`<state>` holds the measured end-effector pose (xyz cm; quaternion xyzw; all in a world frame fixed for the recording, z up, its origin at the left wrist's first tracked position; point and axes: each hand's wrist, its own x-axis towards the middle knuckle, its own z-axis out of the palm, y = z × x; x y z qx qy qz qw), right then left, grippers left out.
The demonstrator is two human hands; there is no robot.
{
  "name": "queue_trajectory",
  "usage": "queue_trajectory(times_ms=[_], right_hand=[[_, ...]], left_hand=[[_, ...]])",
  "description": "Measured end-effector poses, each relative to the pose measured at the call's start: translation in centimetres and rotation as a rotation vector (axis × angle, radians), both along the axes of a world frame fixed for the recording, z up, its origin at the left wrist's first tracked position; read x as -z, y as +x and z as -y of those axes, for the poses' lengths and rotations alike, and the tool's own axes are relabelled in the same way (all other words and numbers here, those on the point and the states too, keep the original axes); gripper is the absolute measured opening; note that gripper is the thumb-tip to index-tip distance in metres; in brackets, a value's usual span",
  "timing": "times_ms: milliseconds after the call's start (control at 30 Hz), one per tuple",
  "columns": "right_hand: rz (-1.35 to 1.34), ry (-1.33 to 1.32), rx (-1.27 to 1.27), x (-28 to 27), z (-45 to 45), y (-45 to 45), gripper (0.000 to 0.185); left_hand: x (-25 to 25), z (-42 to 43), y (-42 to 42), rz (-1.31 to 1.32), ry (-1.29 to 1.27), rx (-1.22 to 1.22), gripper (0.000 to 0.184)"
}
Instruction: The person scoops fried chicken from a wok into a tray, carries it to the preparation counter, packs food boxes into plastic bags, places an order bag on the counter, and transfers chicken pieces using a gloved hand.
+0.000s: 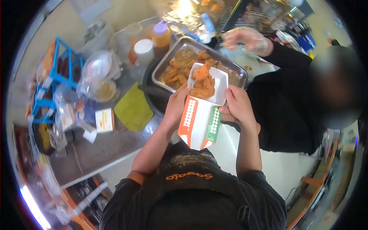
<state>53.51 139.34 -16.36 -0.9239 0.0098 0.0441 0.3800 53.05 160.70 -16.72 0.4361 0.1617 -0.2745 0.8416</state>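
Between my two hands is a takeaway box (199,126), white inside, with a red and a green patterned flap. Its lid hangs open towards me. Pieces of fried chicken (203,82) lie in the box's far half. My left hand (177,103) grips the left side near the fold. On the right side, my right hand (237,105) has its fingers closed round the edge, thumb on the wall. Just beyond the box, a metal tray (158,73) holds more fried chicken (178,71), partly hidden by the box.
A co-worker in black stands at the right, a gloved hand (247,40) reaching over the counter. Left of the tray are a green cloth (134,107), a small white-and-yellow box (104,120), a white-lidded jar (144,49) and a purple-capped bottle (161,34). A blue rack (63,76) stands further left.
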Motion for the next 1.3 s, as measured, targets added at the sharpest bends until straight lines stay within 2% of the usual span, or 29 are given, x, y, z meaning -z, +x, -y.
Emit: queue_trajectory(times_ms=[100, 133, 167, 267, 300, 400, 433, 533, 567, 667, 700, 733, 833, 933, 1033, 1133, 1233, 1300], right_hand=[[-0.01, 0.071, -0.156, 0.2, -1.7, 1.0, 0.023], [0.109, 0.058, -0.208, 1.7, -2.9, 1.7, 0.022], [0.099, 0.089, -0.244, 2.0, -4.5, 2.1, 0.022], [0.029, 0.098, -0.41, 3.5, -9.2, 1.6, 0.021], [0.017, 0.079, -0.468, 4.0, -11.1, 1.2, 0.021], [-0.05, 0.205, -0.573, 5.7, -16.4, -1.4, 0.021], [-0.03, 0.374, -0.606, 6.4, -18.4, -2.8, 0.023], [-0.08, 0.187, -0.72, 10.9, -23.8, -5.2, 0.024], [-0.06, 0.272, -0.73, 9.9, -26.2, -7.3, 0.027], [-0.134, 0.19, -0.831, 14.5, -32.4, -10.8, 0.027], [-0.059, 0.123, -0.843, 13.9, -34.8, -12.5, 0.026], [-0.058, 0.122, -0.864, 14.2, -36.9, -13.8, 0.026], [-0.058, 0.092, -0.904, 15.4, -43.2, -17.1, 0.027], [-0.045, 0.027, -0.896, 16.4, -49.6, -18.4, 0.028], [-0.012, -0.026, -0.938, 21.2, -55.8, -18.1, 0.03], [0.071, -0.025, -0.971, 23.1, -59.4, -17.4, 0.031], [0.006, 0.075, -0.927, 19.0, -59.4, -18.4, 0.033], [-0.092, 0.105, -0.931, 18.1, -59.7, -18.3, 0.037]], left_hand=[[4.1, -1.4, -2.2, 0.124, -0.097, -0.255, 0.05], [4.7, -2.3, -2.8, 0.177, -0.138, -0.361, 0.051], [4.5, -3.5, -4.0, 0.182, -0.135, -0.421, 0.052], [2.4, -6.9, -7.9, 0.046, -0.029, -0.561, 0.053], [3.5, -8.4, -9.3, 0.067, 0.09, -0.632, 0.051], [2.5, -12.6, -14.1, -0.097, 0.3, -0.637, 0.05], [3.5, -13.9, -15.8, -0.115, 0.352, -0.672, 0.05], [6.1, -16.9, -20.1, 0.035, 0.274, -0.926, 0.049], [7.3, -19.0, -22.2, 0.062, 0.311, -0.903, 0.047], [8.0, -24.8, -27.3, -0.104, 0.165, -0.933, 0.042], [9.6, -26.9, -28.9, 0.001, 0.076, -0.969, 0.042], [11.2, -28.9, -30.7, -0.044, 0.07, -0.972, 0.042], [11.6, -34.4, -34.8, -0.168, 0.069, -0.98, 0.041], [13.3, -39.9, -36.0, -0.113, 0.026, -1.008, 0.042], [18.3, -47.3, -36.2, -0.121, 0.128, -0.938, 0.048], [18.5, -50.9, -36.6, -0.217, 0.361, -0.923, 0.052], [15.6, -51.8, -37.5, -0.109, 0.45, -0.864, 0.06], [15.9, -52.0, -38.3, -0.076, 0.482, -0.882, 0.067]])
